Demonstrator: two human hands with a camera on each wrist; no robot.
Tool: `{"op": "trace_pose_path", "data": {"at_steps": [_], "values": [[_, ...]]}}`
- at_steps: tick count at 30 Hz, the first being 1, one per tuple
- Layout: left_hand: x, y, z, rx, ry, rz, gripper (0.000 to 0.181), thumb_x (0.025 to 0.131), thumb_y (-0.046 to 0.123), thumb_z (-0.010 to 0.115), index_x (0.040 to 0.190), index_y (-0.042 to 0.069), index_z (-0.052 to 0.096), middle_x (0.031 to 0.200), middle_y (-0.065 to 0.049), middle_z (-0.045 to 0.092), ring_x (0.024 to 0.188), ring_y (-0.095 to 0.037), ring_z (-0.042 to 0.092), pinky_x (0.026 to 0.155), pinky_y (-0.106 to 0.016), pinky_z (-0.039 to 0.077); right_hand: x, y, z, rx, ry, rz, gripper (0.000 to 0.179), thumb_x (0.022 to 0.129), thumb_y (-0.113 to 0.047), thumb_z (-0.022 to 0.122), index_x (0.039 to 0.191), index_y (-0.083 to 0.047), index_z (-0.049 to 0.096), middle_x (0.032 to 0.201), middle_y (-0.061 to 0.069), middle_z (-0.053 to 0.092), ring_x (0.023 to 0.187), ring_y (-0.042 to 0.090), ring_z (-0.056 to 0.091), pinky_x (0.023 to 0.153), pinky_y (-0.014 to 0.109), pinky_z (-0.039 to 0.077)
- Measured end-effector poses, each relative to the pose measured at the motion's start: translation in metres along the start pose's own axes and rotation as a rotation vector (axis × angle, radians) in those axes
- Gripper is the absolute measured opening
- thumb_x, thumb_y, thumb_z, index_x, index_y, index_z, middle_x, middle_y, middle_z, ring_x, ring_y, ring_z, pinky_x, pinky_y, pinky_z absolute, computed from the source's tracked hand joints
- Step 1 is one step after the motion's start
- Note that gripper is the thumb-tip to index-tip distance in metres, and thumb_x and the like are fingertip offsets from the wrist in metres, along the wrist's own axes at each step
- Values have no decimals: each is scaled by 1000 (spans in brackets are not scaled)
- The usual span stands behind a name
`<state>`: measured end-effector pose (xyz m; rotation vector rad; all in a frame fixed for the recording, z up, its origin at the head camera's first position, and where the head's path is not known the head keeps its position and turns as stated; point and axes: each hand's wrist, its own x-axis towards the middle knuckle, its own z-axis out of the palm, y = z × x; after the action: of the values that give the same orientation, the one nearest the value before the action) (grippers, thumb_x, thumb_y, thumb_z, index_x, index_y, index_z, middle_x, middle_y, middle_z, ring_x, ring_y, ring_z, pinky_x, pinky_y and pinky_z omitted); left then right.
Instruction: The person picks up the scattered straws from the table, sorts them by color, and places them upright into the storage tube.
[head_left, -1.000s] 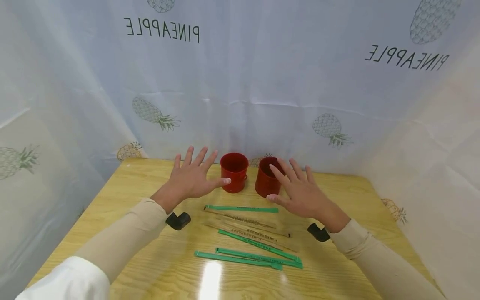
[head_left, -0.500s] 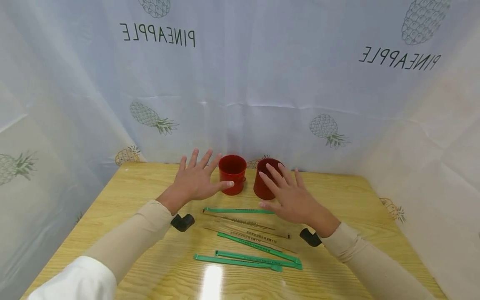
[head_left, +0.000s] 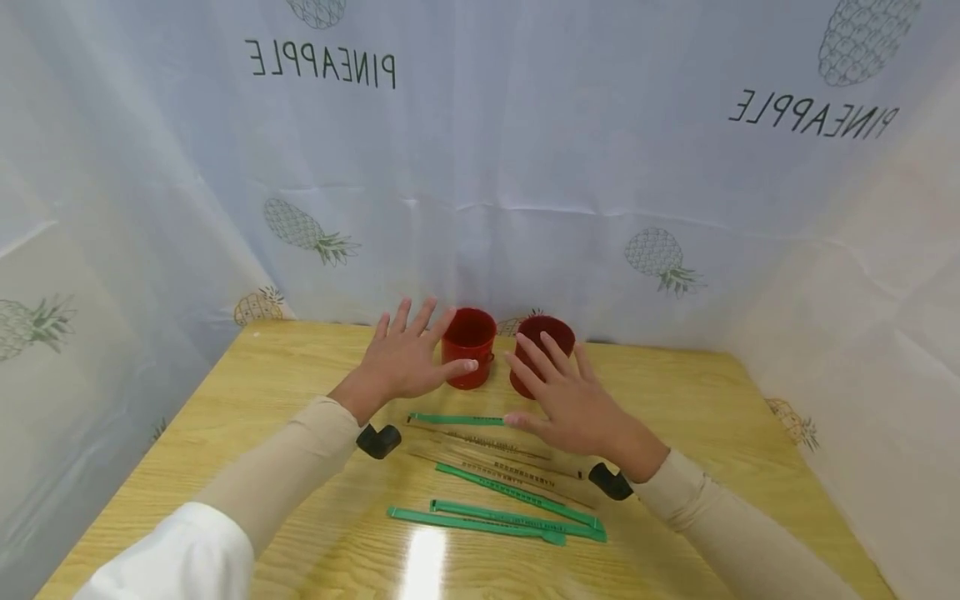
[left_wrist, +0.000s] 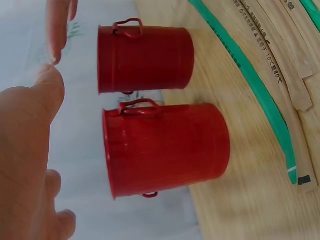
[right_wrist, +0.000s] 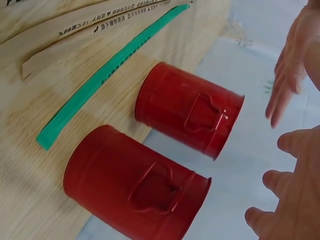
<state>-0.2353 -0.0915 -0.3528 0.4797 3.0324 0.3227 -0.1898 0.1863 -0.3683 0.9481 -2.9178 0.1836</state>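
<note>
While both pails stand upright a little below the centre of the head view, mouths up with a narrow gap between them, nothing is gripped. The left pail (head_left: 471,346) shows a wire handle (right_wrist: 193,108) in the upper middle of the right wrist view; the right pail (right_wrist: 125,175) shows one low in that same view. Such loops could catch a finger, so they are best kept in sight. Below the pails in the head view, green strips (head_left: 480,524) and brown strips (left_wrist: 272,60) lie flat, some overlapping; being thin, they would likely suit a fingertip pinch at one end better than a palm sweep. The left hand (head_left: 405,362) hovers by the left pail, the right hand (head_left: 573,408) in front of the right one; both wrist views show fingertips clear of the rims. In the head view each hand's fingers are spread and its thumb is apart, clamped on nothing. The step looks like a poise by the pails, and doing it well means steady hands off the rims, as a bump might tip one. Behind the pails the table (head_left: 675,392) ends at the curtain (head_left: 525,150), leaving little room up the frame.
</note>
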Motion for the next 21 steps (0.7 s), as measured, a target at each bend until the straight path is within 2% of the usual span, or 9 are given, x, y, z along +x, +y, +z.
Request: {"op": "trace_pose_path", "data": {"at_steps": [9,14,21], "values": [[7,-3,7,-43,20,21,99,96,78,46,169,25,6,178,-10,2,163,-44,-5,130,-68,5,3,-11,2,-14,-7,-55,85,101,-65,51,169,-24,19,177,9,11,164,42,5,125,77,6],[17,-6,12,-126,54,64,100,97,73,50,170,22,6,177,-13,5,162,-48,1,128,-72,12,2,-11,4,-24,-4,-52,86,101,-65,52,168,-23,21,177,9,12,164,41,6,125,77,7],[28,-14,25,-271,50,78,103,96,69,55,170,18,4,177,-12,3,162,-49,2,127,-72,15,-4,-12,11,10,-19,-48,88,100,-66,52,169,-23,17,178,8,11,164,41,5,126,76,6]]}}
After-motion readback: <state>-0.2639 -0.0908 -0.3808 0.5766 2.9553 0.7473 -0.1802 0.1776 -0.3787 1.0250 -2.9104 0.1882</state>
